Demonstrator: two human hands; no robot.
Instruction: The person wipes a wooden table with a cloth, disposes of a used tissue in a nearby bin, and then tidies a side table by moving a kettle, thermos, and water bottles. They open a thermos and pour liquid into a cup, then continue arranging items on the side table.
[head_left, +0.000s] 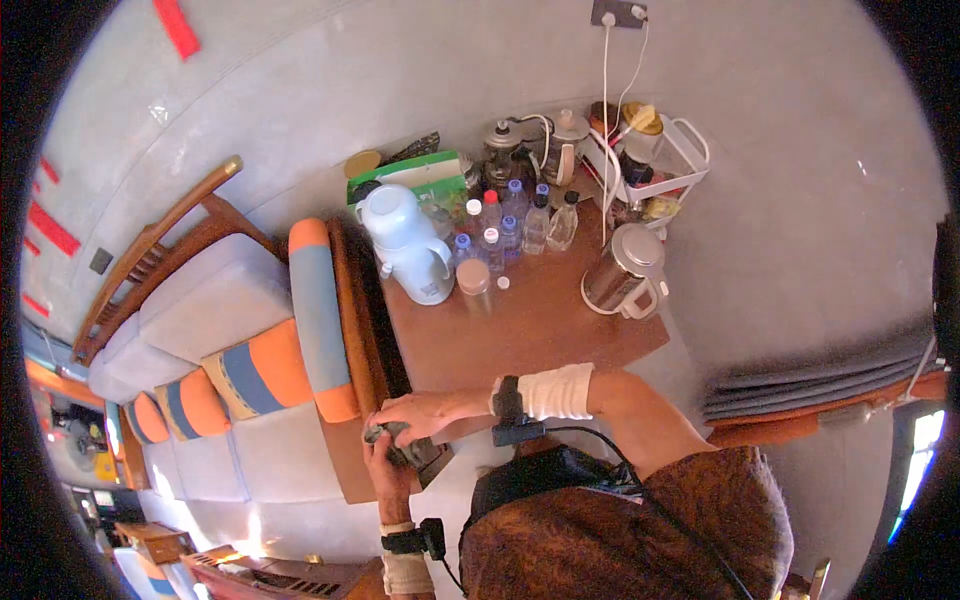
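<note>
Both hands meet at the near left corner of a brown wooden table (525, 337), beside the sofa's wooden arm. My left hand (390, 476) is closed around a crumpled grey-green cloth (405, 450). From the right, my right hand (424, 412) reaches over and rests its fingers on the same cloth; whether they grip it I cannot tell. On the table stand a light blue thermos jug (409, 244), several plastic bottles (514, 225), a jar with a brownish-pink lid (474, 281), a loose white cap (503, 283) and an electric kettle (626, 270).
Glass kettles (502, 150), a green box (427, 176) and a white rack (686, 161) line the table's back. White cords hang from a wall socket (619, 13). A grey sofa with orange and blue cushions (259, 367) stands left. Folded dark fabric (817, 375) lies right.
</note>
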